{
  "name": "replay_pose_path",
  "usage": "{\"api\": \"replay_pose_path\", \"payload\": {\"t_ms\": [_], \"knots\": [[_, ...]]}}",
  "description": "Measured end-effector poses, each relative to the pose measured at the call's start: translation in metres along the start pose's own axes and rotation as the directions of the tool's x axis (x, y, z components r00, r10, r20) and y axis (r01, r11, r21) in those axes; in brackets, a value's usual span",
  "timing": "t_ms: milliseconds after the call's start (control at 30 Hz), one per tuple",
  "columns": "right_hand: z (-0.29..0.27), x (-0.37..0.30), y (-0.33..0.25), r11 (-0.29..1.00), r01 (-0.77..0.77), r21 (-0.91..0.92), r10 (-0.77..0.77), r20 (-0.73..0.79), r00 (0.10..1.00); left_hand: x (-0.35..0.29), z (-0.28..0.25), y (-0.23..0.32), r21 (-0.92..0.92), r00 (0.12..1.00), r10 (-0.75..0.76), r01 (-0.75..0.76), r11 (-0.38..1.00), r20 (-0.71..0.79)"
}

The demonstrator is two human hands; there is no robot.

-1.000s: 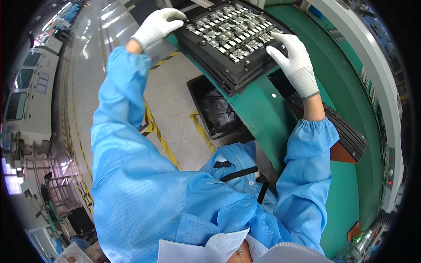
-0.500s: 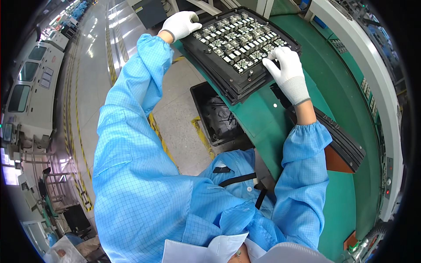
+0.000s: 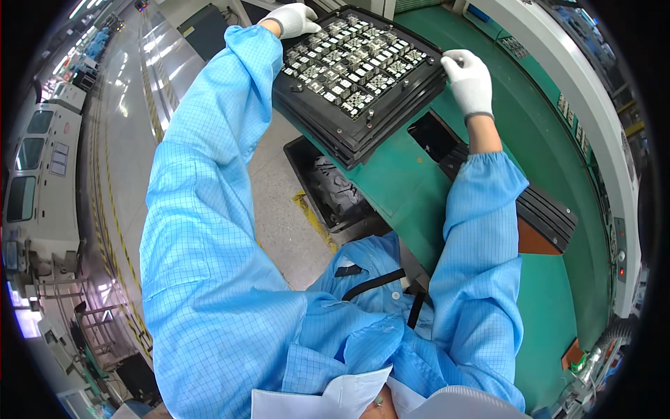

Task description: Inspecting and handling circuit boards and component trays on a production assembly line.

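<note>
A black tray [image 3: 301,103] tops a stack of similar black trays [image 3: 335,148] on a green work surface. Rows of small circuit boards [image 3: 363,66] with silver and white parts fill it. Both of my hands wear white knit gloves. My left hand [image 3: 292,20] grips the tray's far left edge, its fingers bent and partly hidden behind the rim. At the right corner, my right hand [image 3: 468,82] has thumb and forefinger closed on the tray's edge; the contact itself is hard to make out.
Under the surface's left edge stands a black bin [image 3: 296,164] with dark plastic inside. A dark flat item [image 3: 434,133] and a long black ridged piece [image 3: 548,216] lie on the green surface [image 3: 391,188]. A white curved machine frame [image 3: 593,105] bounds the right.
My right hand has moved from above the boards out to the tray's right corner. My left hand stays at the far left edge. The whole view has shifted slightly.
</note>
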State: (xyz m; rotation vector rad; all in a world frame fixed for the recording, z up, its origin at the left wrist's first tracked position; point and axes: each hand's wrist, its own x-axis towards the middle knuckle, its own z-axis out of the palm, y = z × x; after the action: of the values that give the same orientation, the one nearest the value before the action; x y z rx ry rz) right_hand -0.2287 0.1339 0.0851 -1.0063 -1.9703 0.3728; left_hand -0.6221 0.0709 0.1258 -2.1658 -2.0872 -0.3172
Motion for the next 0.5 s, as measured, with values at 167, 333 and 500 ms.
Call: {"api": "replay_pose_path", "payload": {"t_ms": [167, 333, 500], "knots": [[0.020, 0.015, -0.001, 0.966, -0.049, -0.252, 0.076, 0.099, 0.992, 0.009, 0.017, -0.023, -0.187, 0.957, 0.228, -0.261, 0.947, -0.181], [0.043, 0.027, 0.007, 0.946, -0.136, -0.294, 0.132, -0.031, 0.991, 0.036, 0.013, -0.034, -0.100, 0.990, 0.021, -0.007, 0.995, 0.137], [0.065, 0.032, 0.021, 0.858, -0.466, 0.215, 0.497, -0.121, 0.859, 0.063, 0.010, -0.024, -0.449, 0.971, -0.153, 0.221, 0.866, 0.183]]}}
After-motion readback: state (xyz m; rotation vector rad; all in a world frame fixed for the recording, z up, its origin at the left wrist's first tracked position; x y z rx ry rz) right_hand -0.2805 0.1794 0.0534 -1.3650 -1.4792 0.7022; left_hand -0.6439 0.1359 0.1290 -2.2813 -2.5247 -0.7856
